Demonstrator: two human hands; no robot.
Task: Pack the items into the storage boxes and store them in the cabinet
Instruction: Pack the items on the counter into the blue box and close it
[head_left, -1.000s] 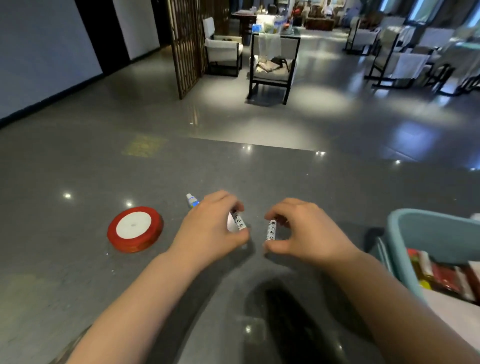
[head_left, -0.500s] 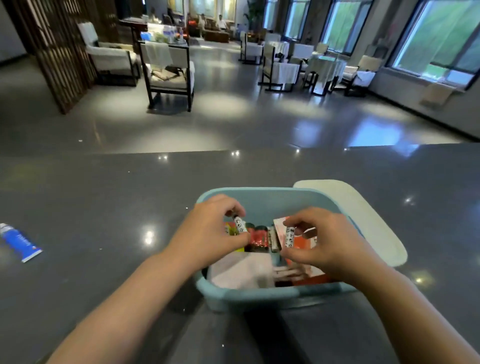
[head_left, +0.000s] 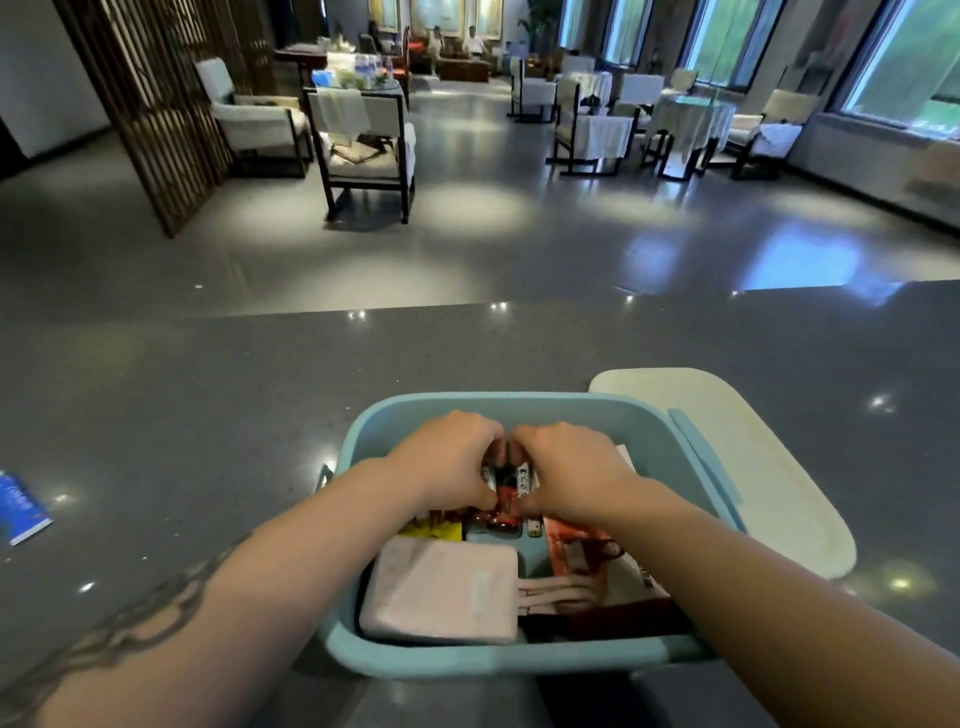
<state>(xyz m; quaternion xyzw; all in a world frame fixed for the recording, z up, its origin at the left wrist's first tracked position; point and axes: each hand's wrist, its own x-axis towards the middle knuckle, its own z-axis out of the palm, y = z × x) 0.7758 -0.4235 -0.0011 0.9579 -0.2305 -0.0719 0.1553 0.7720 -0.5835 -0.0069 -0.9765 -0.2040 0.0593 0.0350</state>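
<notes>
Surface: grey countertop (head_left: 208, 415) carrying teal storage box (head_left: 467, 662).
Left hand (head_left: 449, 460): gripping white printed battery (head_left: 487, 475); lettering unreadable.
Right hand (head_left: 569, 467): gripping second battery (head_left: 524, 480).

Matt light-blue plastic storage box (head_left: 519, 662), glossy speckled stone-like countertop (head_left: 208, 415), smooth matt cream plastic lid (head_left: 737, 457)

Both forearms extended forward and converging. Left hand (head_left: 451, 457) and right hand (head_left: 566, 467) side by side, knuckles up, nearly touching. Fingers (head_left: 485, 434) curled downward, each hand pinching a small white cylinder. Left forearm tattooed.
</notes>
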